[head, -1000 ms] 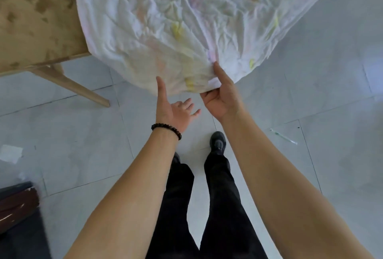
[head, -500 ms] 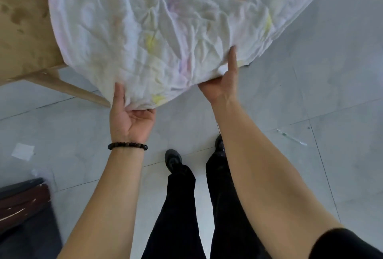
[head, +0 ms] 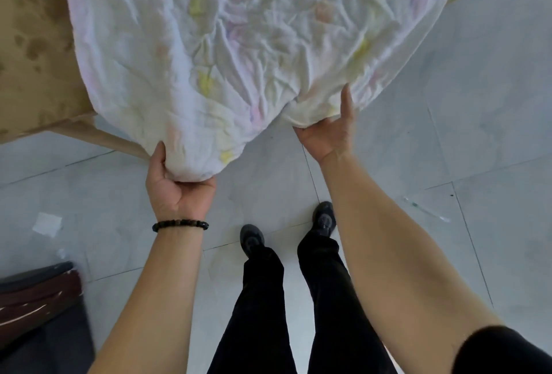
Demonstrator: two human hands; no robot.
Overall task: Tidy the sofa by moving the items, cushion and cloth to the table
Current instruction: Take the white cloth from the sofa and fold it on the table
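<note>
Head view: the cloth [head: 239, 44] lies mostly on the table [head: 30, 44], its near edge overhanging, left hand [head: 179, 188] gripping a bunched fold and right hand [head: 325, 137] pinching the hem, so the placing step looks nearly done and next needs that overhang pushed onto the top.

home living space: pale tiled floor [head: 448, 134], wooden table [head: 33, 53], dark sofa corner [head: 38, 299] at lower left.

wrist: dark beaded bracelet [head: 180, 225]; trousers [head: 263, 308]: black; shoes [head: 251, 237]: black
</note>
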